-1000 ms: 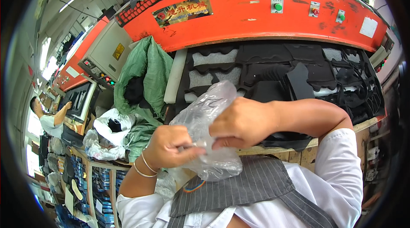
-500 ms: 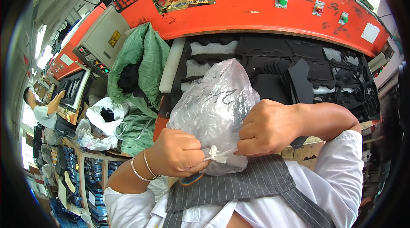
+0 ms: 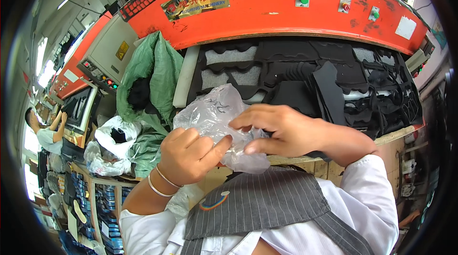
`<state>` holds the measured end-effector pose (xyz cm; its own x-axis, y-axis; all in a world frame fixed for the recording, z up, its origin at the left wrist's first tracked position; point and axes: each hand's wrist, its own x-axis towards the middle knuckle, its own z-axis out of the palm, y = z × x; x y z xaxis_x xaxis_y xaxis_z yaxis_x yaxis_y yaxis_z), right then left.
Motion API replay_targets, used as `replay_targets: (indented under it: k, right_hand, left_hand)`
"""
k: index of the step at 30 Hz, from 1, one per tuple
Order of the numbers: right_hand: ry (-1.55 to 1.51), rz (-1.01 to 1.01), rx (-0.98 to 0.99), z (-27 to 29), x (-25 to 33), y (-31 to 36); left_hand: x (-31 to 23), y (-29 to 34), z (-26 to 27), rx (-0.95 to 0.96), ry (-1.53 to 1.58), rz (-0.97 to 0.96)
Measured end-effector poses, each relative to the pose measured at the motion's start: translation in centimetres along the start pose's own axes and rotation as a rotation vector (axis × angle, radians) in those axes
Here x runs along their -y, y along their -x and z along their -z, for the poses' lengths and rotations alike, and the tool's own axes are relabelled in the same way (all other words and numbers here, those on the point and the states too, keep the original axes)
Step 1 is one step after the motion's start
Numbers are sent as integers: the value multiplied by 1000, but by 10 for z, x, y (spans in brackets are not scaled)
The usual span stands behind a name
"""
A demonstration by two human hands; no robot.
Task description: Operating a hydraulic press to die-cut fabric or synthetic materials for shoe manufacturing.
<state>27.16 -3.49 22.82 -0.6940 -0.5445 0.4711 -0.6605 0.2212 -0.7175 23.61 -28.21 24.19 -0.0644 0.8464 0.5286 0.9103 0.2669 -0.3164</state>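
My left hand (image 3: 191, 157) and right hand (image 3: 281, 128) both pinching a crumpled clear plastic bag (image 3: 214, 116) between fingertips, black foam pieces (image 3: 329, 78) beyond my fingers, green sack (image 3: 152, 71) left of them

A crumpled clear plastic bag (image 3: 217, 119) is pinched between both hands above the desk's near edge. On the orange machine behind the desk, a rectangular gold nameplate (image 3: 195, 2) sits upper left, a white rectangular label (image 3: 405, 27) at the right end, and a yellow diamond warning sign (image 3: 122, 50) marks the grey cabinet. White bags (image 3: 110, 136) lie off the desk's left edge.
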Motion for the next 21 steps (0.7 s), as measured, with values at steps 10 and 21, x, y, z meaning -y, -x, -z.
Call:
replay_targets:
  k: [10, 21]
  right_hand:
    - [-123, -70, -188, -31, -3, 9]
    - [30, 259, -424, -42, -12, 16]
  left_hand:
    - [-14, 10, -17, -255, 300, 164]
    - [-49, 5, -15, -179, 957, 812]
